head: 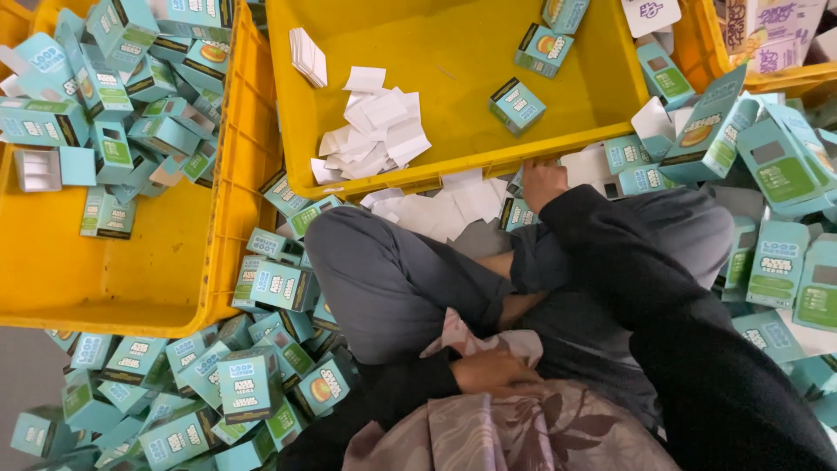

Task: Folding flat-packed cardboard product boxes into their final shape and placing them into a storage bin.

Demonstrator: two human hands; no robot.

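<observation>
Right hand (542,183) reached, fingers hidden, grip unclear, among flat white paper slips (453,208) just below big yellow plastic crate (453,174) | left hand (488,368) rested loosely closed on patterned cloth (523,432), well below crate | risk: your sleeve could scatter slips.

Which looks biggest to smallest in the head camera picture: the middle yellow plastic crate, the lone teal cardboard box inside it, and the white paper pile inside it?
1. Middle yellow plastic crate, clearly largest.
2. White paper pile.
3. Lone teal cardboard box, smallest.
All three sit about equally far from the camera, so the order seems safe.
</observation>
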